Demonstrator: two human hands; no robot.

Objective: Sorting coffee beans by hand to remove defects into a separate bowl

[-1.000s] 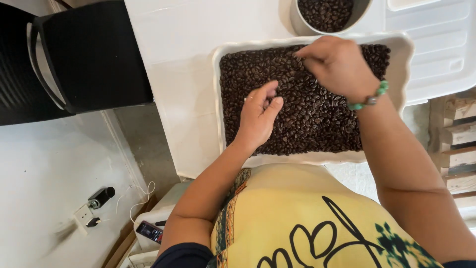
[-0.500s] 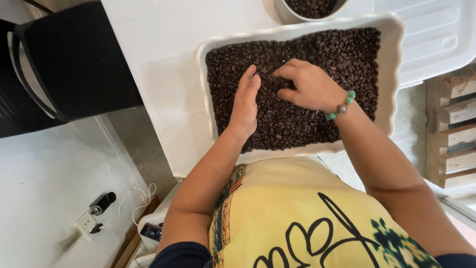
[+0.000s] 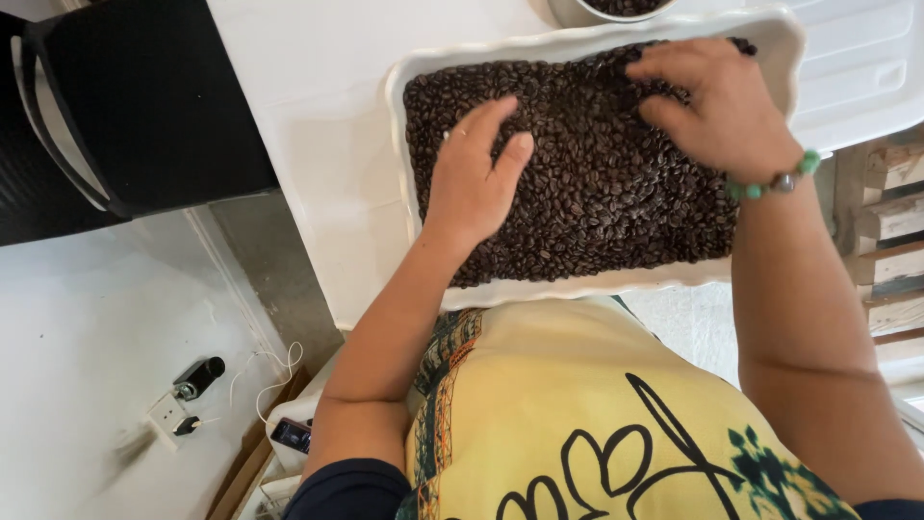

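The left hand [image 3: 474, 188] lies palm down on the coffee beans [image 3: 597, 202], fingers [image 3: 510, 159] spread and nearly flat, holding nothing; a thin ring shows on one of them. Under and around those fingers the beans fill a white scalloped tray [image 3: 404, 193] almost to its rim, dark brown and roasted, in a shallow even layer. The tray stands on a white table [image 3: 308, 125], its near long side just beside the person's yellow shirt [image 3: 577, 414].

Further right and further away, the right hand [image 3: 717, 106] rests on the beans by the far right corner of the tray, its fingers [image 3: 664, 58] curled loosely downward and touching the top layer; I cannot tell whether any bean is pinched beneath them. A green bead bracelet [image 3: 770, 183] circles that wrist.

The beans look light, hard, dry and smooth, likely to roll and slide away under a flat palm, so a single one is best pinched between fingertip and thumb, while a handful calls for a cupped scoop. The tray looks like glazed ceramic, stiff, heavy and breakable, best taken by its two short rims.

Beyond the right fingers, at the top edge, a round bowl [image 3: 616, 12] holds more beans. Left of the left hand stands a black chair [image 3: 144, 106].
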